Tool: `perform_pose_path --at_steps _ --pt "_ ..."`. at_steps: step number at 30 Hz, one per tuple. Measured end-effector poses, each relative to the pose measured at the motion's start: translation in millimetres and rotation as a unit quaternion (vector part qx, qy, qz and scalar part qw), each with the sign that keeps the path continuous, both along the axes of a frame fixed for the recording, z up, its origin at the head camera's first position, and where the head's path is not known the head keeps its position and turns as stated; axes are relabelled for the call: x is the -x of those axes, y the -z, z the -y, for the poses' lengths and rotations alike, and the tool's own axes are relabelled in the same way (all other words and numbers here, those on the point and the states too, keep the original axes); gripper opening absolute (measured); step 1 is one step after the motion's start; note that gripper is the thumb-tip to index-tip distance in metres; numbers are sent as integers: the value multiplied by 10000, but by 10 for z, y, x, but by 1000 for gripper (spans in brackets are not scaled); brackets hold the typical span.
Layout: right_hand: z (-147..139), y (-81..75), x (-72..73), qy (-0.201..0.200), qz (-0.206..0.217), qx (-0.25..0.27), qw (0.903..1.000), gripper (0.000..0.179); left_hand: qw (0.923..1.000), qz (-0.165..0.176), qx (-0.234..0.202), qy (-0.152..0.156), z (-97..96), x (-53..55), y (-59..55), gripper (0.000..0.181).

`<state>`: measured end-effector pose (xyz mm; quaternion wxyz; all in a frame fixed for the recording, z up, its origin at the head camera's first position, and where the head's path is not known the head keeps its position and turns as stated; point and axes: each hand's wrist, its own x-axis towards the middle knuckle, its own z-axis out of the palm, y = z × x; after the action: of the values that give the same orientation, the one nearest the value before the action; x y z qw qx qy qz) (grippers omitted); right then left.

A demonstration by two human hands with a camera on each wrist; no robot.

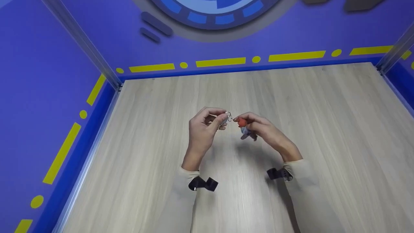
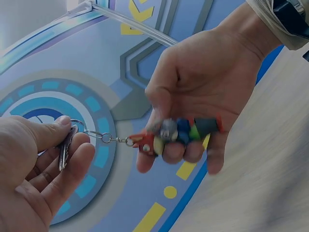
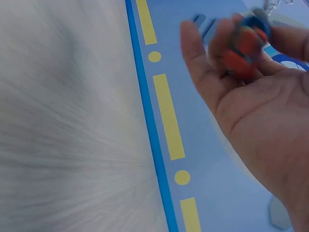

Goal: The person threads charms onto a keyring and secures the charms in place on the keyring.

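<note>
Over the middle of the table, my left hand (image 1: 202, 129) pinches a metal key ring (image 2: 78, 123) between thumb and fingers. A key (image 2: 64, 150) hangs from the ring against those fingers. From the ring a short chain (image 2: 116, 139) runs across to a small figurine charm (image 2: 181, 130), coloured red, grey, blue and green. My right hand (image 1: 266, 132) holds the figurine between its thumb and fingers. In the right wrist view the figurine (image 3: 246, 48) is blurred, with its red parts showing. Both hands are raised above the tabletop and face each other.
Underneath lies a light wood-grain table (image 1: 145, 136). Blue panels (image 1: 106, 35) with yellow dashes and dots rise along its back and sides, joined by metal corner posts (image 1: 81, 42). Black bands with small cameras (image 1: 203, 183) sit on both sleeves.
</note>
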<state>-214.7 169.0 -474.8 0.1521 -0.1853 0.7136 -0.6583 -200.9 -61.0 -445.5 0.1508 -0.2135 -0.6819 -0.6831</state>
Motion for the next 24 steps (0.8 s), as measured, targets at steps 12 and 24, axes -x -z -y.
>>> perform_pose_path --at_steps 12,24 --pt "-122 -35 -25 234 -371 -458 9980 74 9993 170 269 -193 66 62 29 21" --pt "-196 -59 -18 509 -249 205 9982 39 9981 287 379 -387 52 88 61 23"
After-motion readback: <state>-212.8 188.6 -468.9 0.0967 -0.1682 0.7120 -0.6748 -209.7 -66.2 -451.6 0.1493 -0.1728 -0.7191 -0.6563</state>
